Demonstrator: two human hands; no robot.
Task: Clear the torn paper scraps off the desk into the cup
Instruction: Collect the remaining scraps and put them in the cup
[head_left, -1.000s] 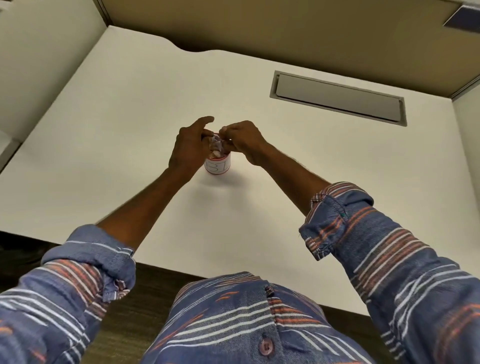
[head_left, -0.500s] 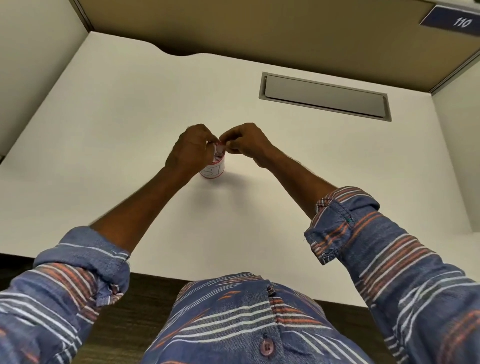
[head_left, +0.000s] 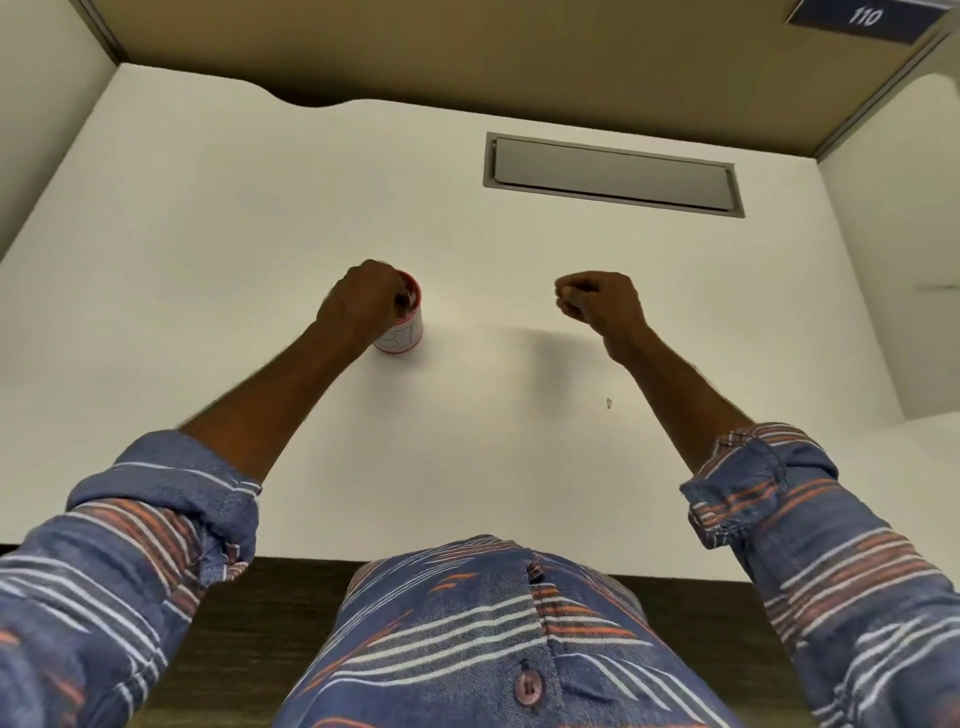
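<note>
Nearly finished, by the look of it: down to gathering the last bits. With the left hand (head_left: 363, 306), grips the cup (head_left: 402, 338) at its rim, curling fingers over the mouth. Holds the right hand (head_left: 597, 306) well apart, off to the right above the desk (head_left: 208, 234), curled tight, perhaps on a greyish bit; too blurred to tell. Calls next for a fine pinch on one tiny, thin scrap (head_left: 608, 402) lying near the right forearm, then a drop into the cup. Shows pale crumpled paper (head_left: 411, 297) inside that small round cup, white-walled, red-rimmed, hand-numbered, upright on smooth matte white laminate.
</note>
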